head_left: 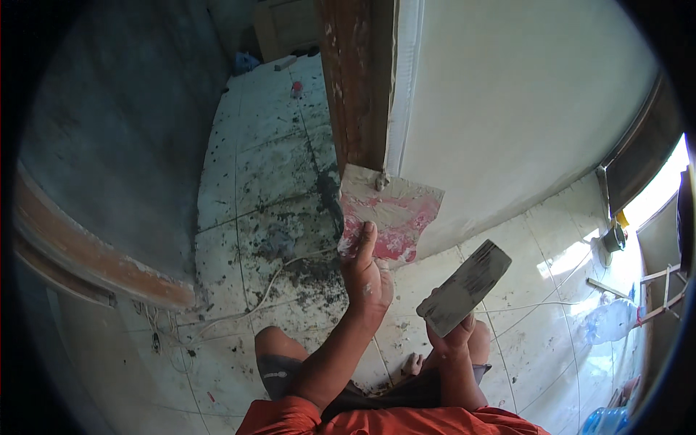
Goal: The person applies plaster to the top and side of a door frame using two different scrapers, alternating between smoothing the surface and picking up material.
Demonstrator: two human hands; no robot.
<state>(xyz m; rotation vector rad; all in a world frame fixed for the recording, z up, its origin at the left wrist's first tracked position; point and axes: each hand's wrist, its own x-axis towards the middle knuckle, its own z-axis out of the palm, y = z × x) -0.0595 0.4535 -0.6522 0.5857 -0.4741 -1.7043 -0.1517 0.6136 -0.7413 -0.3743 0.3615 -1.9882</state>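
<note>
My left hand [368, 279] grips a square pinkish board [395, 210] smeared with pale plaster, its thumb over the lower left part. The board is raised in front of the base of a wooden door jamb [348, 87], where a pale strip runs along the white wall's edge [400, 87]; a small lump of paste shows at its top edge. Lower and to the right, my right hand [453, 333] holds a rectangular grey trowel [467, 286] with dark smears, tilted up to the right. Most of its fingers are behind the blade.
A dark wall [109, 130] and curved wooden frame [109, 268] stand left. The tiled floor [254, 181] has dark debris and a cable [268, 290]. At right are a doorway, a small pot [615, 238], plastic bottles [605, 322] and a wooden ladder-like frame [663, 286].
</note>
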